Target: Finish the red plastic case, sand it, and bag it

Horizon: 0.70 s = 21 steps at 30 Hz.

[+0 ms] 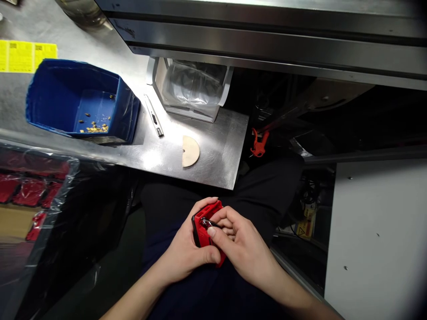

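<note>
Curled around a red part [204, 236] with a black edge, the left grip [191, 247] is held above the lap [263, 189], while a small dark, shiny piece [207, 222] is pinched between thumb and fingers of the right grip [245, 242] at the part's open side. Whether the piece's end is seated or merely resting cannot be told. Good results would likely be served by a steady left cradle, with the piece eased by the fingertips rather than forced, and the cavity kept in sight. Farther out, a tan half-disc [191, 152] and a knife [153, 116] are set on the metal table [222, 155], near a grey bin [202, 114] of clear bags [193, 86] and a blue bin [128, 111] in which small brass-coloured pieces [96, 129] are scattered.
</note>
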Each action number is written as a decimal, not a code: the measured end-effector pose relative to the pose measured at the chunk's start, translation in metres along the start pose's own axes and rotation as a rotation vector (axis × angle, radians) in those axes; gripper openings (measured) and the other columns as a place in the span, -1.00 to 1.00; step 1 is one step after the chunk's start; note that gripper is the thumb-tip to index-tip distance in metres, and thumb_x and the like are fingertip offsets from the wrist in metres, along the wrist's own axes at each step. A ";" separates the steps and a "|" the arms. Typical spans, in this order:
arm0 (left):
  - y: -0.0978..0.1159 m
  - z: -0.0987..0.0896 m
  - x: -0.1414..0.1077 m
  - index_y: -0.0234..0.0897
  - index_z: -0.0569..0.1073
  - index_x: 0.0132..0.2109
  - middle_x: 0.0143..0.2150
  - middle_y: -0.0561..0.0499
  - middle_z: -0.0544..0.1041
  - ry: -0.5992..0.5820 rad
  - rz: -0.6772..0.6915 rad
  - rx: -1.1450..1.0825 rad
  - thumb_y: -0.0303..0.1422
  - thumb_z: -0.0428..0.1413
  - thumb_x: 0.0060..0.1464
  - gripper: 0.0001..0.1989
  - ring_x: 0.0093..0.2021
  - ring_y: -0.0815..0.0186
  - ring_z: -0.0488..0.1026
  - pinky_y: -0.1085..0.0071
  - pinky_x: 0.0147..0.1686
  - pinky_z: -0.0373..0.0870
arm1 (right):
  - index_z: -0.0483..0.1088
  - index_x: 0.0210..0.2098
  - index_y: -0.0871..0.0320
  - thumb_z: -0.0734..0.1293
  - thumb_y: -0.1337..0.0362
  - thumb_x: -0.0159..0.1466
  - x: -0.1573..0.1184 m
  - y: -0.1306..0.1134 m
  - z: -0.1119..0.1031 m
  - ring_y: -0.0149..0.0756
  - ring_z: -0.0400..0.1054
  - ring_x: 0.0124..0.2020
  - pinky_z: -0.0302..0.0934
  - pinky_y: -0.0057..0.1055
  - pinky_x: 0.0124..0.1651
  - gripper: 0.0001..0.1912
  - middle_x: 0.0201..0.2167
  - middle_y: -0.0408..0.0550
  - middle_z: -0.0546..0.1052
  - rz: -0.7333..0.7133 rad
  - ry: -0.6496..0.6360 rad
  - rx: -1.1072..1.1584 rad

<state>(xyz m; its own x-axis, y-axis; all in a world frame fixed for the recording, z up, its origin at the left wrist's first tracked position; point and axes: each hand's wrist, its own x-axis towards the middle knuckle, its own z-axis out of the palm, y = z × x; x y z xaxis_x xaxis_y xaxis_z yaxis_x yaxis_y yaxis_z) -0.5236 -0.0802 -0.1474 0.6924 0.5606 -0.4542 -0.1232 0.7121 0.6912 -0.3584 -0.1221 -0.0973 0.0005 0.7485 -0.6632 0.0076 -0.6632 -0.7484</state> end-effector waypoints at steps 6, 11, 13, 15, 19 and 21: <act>-0.002 0.000 0.000 0.02 0.20 0.37 0.23 -0.10 0.42 -0.025 0.006 -0.014 -0.01 0.46 -0.09 -0.04 0.16 0.00 0.48 0.18 0.18 0.40 | 0.42 -0.14 0.05 0.32 0.15 0.44 0.001 0.002 -0.001 -0.37 0.46 -0.33 0.33 -0.46 -0.25 -0.87 -0.28 -0.18 0.59 -0.003 -0.050 0.021; -0.001 -0.001 0.000 0.02 0.18 0.38 0.18 -0.09 0.45 -0.037 0.012 -0.007 -0.02 0.45 -0.06 -0.05 0.12 0.03 0.50 0.18 0.16 0.40 | 0.41 -0.15 0.07 0.33 0.16 0.43 0.002 0.003 -0.002 -0.38 0.46 -0.33 0.30 -0.49 -0.27 -0.88 -0.31 -0.19 0.58 0.007 -0.061 0.051; -0.001 0.000 0.001 0.03 0.17 0.37 0.19 -0.08 0.45 -0.036 0.007 0.005 -0.03 0.45 -0.04 -0.06 0.12 0.04 0.50 0.20 0.16 0.41 | 0.41 -0.16 0.08 0.34 0.17 0.43 0.002 0.004 -0.002 -0.37 0.48 -0.32 0.30 -0.50 -0.28 -0.88 -0.32 -0.19 0.58 0.007 -0.060 0.080; -0.001 0.000 0.001 0.03 0.17 0.37 0.21 -0.09 0.44 -0.037 0.001 0.020 -0.03 0.44 -0.03 -0.07 0.14 0.04 0.49 0.21 0.15 0.41 | 0.40 -0.18 0.10 0.34 0.17 0.43 0.003 0.005 -0.002 -0.36 0.50 -0.31 0.30 -0.50 -0.28 -0.87 -0.32 -0.17 0.60 0.006 -0.060 0.102; -0.003 0.000 0.001 0.01 0.15 0.39 0.23 -0.11 0.42 -0.027 -0.002 0.036 -0.02 0.43 -0.01 -0.07 0.17 0.02 0.47 0.22 0.14 0.41 | 0.40 -0.19 0.12 0.34 0.16 0.43 0.005 0.009 0.000 -0.35 0.51 -0.33 0.32 -0.48 -0.29 -0.84 -0.33 -0.14 0.61 -0.003 -0.036 0.113; -0.004 0.000 0.001 0.02 0.15 0.39 0.24 -0.10 0.42 -0.023 -0.015 0.016 -0.02 0.43 -0.01 -0.06 0.15 0.03 0.47 0.25 0.11 0.42 | 0.40 -0.19 0.12 0.34 0.15 0.43 0.004 0.011 0.000 -0.35 0.51 -0.36 0.32 -0.48 -0.30 -0.84 -0.35 -0.14 0.60 -0.007 -0.008 0.113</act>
<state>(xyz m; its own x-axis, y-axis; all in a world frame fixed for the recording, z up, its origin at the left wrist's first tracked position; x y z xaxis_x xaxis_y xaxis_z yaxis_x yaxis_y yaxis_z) -0.5226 -0.0821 -0.1506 0.7105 0.5398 -0.4514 -0.1017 0.7135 0.6932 -0.3587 -0.1258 -0.1082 -0.0071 0.7530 -0.6579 -0.1055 -0.6549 -0.7484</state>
